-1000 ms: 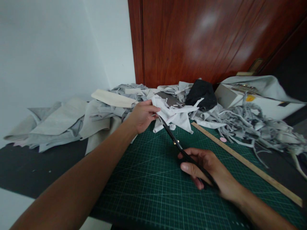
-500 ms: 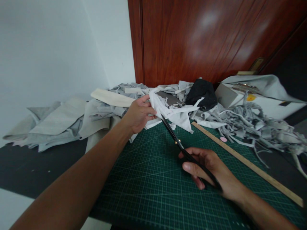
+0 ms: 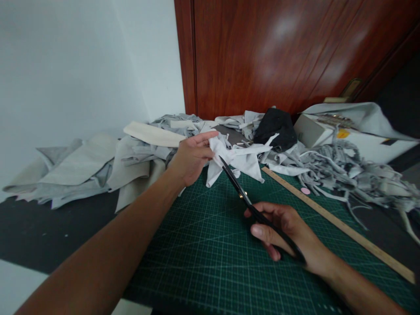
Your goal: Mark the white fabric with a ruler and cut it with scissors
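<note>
My left hand (image 3: 193,158) pinches a piece of white fabric (image 3: 225,146) at the far edge of the green cutting mat (image 3: 210,236). Narrow strips and a pointed flap of the fabric spread to the right. Black-handled scissors (image 3: 241,190) are in my right hand (image 3: 284,229), with my fingers through the handles. Their blades look closed or nearly so, and the tip points up and left, at the fabric close to my left fingertips. I cannot tell whether the tip touches the cloth.
A wooden ruler (image 3: 337,223) lies slantwise on the mat's right, beside a pink disc (image 3: 305,191). Grey fabric strips (image 3: 357,170) pile up at right, before a white box (image 3: 315,130). A black cloth bundle (image 3: 275,127) sits behind; larger fabric pieces (image 3: 82,162) lie at left.
The left fingers have shifted slightly, and the index finger is straighter. A fold of the white fabric now hangs lower beneath the hand. The scissors have barely moved.
</note>
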### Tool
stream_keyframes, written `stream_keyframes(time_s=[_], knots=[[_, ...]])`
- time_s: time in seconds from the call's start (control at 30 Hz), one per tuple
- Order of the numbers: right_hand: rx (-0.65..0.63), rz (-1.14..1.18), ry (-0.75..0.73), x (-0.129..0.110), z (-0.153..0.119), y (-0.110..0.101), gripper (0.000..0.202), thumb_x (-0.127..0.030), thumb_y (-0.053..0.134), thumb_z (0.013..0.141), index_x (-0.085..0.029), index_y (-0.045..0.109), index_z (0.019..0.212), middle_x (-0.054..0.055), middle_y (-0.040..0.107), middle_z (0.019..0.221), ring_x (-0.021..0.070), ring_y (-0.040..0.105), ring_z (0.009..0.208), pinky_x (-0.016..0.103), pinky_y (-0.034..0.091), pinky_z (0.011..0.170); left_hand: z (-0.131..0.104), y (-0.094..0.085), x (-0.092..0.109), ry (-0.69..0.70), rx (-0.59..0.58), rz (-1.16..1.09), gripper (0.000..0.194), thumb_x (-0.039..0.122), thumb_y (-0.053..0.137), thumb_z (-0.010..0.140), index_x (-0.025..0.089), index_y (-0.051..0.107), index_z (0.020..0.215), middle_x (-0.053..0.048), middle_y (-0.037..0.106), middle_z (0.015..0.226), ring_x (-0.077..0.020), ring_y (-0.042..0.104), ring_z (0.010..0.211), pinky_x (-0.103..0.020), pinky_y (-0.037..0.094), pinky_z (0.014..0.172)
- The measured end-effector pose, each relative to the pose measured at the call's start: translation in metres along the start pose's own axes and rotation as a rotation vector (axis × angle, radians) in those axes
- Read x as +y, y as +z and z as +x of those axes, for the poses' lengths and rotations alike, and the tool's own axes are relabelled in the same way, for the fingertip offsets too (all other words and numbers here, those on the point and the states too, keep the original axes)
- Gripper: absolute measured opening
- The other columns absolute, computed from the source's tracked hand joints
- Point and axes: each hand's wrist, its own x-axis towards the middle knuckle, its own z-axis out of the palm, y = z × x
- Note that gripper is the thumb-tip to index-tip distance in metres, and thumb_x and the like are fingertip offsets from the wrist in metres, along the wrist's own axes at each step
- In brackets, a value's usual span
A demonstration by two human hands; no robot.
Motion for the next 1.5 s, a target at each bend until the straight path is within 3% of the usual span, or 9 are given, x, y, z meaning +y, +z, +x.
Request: stream_keyframes(time_s=[0.37, 0.57, 1.0, 1.2, 1.5], knots=[[0.022, -0.002, -0.028, -0.002, 0.001, 0.0, 0.06, -0.062, 0.09, 0.077, -0.015, 0.066, 0.107, -0.01, 0.053, 0.055, 0.0057, 0.047, 0.036, 0.016, 0.031, 0.037, -0.006, 0.004, 0.0, 0.025, -0.057, 0.005, 0.082, -0.009, 0.074, 0.056, 0.008, 0.065, 0.136, -0.013, 0.074, 0.118, -0.0204, 0.067, 0.109, -0.029, 0.055, 0.091], [0.025, -0.007, -0.061, -0.001, -0.001, -0.001, 0.059, -0.06, 0.089, 0.078, -0.016, 0.066, 0.109, -0.01, 0.053, 0.055, 0.0062, 0.047, 0.037, 0.017, 0.032, 0.037, -0.009, 0.005, 0.006, -0.003, -0.114, -0.005, 0.095, -0.01, 0.076, 0.059, 0.011, 0.056, 0.15, -0.016, 0.068, 0.136, -0.0288, 0.064, 0.127, -0.03, 0.058, 0.089], [0.01, 0.001, -0.094, -0.001, -0.001, -0.002, 0.058, -0.058, 0.09, 0.078, -0.016, 0.066, 0.11, -0.008, 0.055, 0.06, 0.006, 0.048, 0.038, 0.016, 0.035, 0.038, -0.009, 0.001, 0.009, -0.016, -0.199, 0.038, 0.106, -0.006, 0.083, 0.057, 0.012, 0.05, 0.156, -0.021, 0.067, 0.143, -0.0336, 0.068, 0.124, -0.027, 0.06, 0.077], [-0.007, 0.002, -0.086, 0.0, -0.001, -0.003, 0.059, -0.059, 0.091, 0.076, -0.017, 0.067, 0.109, -0.008, 0.056, 0.06, 0.0066, 0.049, 0.038, 0.017, 0.037, 0.037, -0.008, -0.002, 0.009, -0.003, -0.215, 0.071, 0.103, -0.004, 0.085, 0.057, 0.015, 0.055, 0.153, -0.019, 0.069, 0.14, -0.0329, 0.068, 0.125, -0.032, 0.06, 0.087], [-0.009, 0.004, -0.086, 0.003, -0.002, -0.003, 0.056, -0.054, 0.092, 0.078, -0.016, 0.067, 0.112, -0.008, 0.057, 0.063, 0.0057, 0.05, 0.038, 0.016, 0.035, 0.038, -0.007, -0.003, 0.01, -0.003, -0.219, 0.085, 0.098, -0.005, 0.084, 0.057, 0.015, 0.058, 0.149, -0.016, 0.071, 0.136, -0.031, 0.067, 0.126, -0.031, 0.059, 0.088]])
